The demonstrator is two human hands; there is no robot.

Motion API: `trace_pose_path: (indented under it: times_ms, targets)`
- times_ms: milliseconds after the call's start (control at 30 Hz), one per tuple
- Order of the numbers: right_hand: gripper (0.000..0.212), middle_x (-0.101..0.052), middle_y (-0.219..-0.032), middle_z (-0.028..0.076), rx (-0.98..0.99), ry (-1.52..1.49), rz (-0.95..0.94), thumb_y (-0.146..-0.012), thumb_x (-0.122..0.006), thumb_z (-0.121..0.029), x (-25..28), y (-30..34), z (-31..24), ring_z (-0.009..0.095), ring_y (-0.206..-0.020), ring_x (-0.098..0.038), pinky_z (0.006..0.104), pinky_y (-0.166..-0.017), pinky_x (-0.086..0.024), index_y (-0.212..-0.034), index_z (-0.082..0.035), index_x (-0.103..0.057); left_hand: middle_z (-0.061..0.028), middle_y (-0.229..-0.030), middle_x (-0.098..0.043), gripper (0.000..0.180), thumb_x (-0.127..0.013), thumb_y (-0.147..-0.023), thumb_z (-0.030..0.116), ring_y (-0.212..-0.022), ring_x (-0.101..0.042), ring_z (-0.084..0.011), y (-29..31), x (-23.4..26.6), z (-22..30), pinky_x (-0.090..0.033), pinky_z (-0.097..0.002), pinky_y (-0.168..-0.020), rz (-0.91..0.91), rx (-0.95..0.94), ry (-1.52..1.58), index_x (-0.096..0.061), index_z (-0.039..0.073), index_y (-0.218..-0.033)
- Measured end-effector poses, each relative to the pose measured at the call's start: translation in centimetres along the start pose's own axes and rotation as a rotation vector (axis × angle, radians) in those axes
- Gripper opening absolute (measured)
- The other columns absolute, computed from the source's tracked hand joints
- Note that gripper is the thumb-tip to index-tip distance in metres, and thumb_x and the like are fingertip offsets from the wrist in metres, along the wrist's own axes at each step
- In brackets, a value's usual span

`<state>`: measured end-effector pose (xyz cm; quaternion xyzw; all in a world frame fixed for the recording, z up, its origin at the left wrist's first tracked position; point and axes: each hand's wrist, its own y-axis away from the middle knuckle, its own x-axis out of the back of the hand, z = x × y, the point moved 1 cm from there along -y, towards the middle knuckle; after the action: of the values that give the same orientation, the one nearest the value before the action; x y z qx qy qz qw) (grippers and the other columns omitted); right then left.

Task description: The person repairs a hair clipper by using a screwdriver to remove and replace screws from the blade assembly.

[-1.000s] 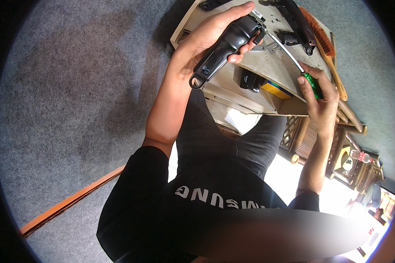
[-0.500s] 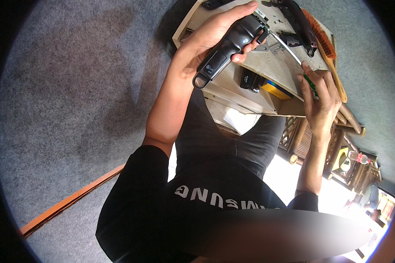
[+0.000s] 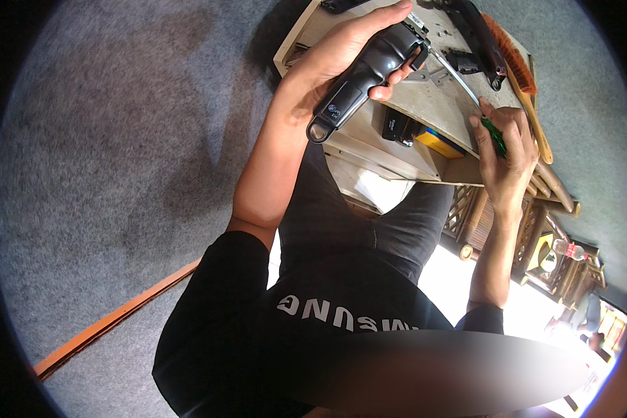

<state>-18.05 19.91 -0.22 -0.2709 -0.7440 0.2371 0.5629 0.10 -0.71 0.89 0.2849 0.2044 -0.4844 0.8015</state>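
Table (image 3: 453, 115) bkgd; L grip (image 3: 334, 52) clsd: clipper (image 3: 370, 75); R grip (image 3: 512, 143) clsd: screwdriver (image 3: 492, 132).

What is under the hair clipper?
The left hand supports the hair clipper; fingertips show at its right edge. The clipper covers part of that hand and anything directly below.

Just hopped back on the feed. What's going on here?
A person is holding a black clipper in the left hand, its blade end pointing away from the body. The right hand grips a green-handled screwdriver, its tip at the clipper's blade end; whether it touches a screw is too small to tell. Beyond, on the table, lie a long black part and an orange-bristled brush.
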Motion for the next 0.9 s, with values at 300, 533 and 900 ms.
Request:
trace_pose_path:
  times_ms: [300, 533, 900]
  targets:
    - [0.026, -0.066, -0.088, 0.004, -0.032, 0.004, 0.031, -0.086, -0.081, -0.015, 0.1, 0.2, -0.3, 0.019, -0.073, -0.067, 0.0339, -0.064, -0.054, -0.112, -0.012, -0.077, -0.0085, -0.068, -0.063, 0.049, -0.058, -0.102, 0.053, -0.048, -0.061, -0.0168, -0.1, -0.1, -0.3, -0.046, -0.0286, -0.036, 0.017, -0.005, 0.093, -0.064, 0.005, -0.092]
    - [0.027, -0.068, -0.088, 0.004, -0.169, -0.102, 0.019, -0.089, -0.081, -0.024, 0.6, 0.4, 0.3, 0.019, -0.073, -0.068, 0.0325, -0.066, -0.053, -0.113, -0.012, -0.076, -0.0111, -0.068, -0.065, 0.060, -0.052, -0.101, 0.063, -0.045, -0.061, -0.0208, -0.6, 0.9, -0.1, -0.048, -0.0321, -0.037, -0.097, 0.051, 0.128, -0.065, 0.005, -0.091]
    - [0.036, -0.074, -0.089, 0.008, -0.450, -0.399, 0.122, -0.095, -0.076, -0.031, 0.6, 0.6, 2.1, 0.011, -0.083, -0.064, 0.0272, -0.078, -0.051, -0.117, -0.002, -0.072, -0.0096, -0.080, -0.066, 0.043, -0.059, -0.102, 0.047, -0.063, -0.065, -0.0128, -1.0, 0.2, -0.6, -0.058, -0.0317, -0.049, 0.252, -0.508, -0.319, -0.062, 0.004, -0.100]
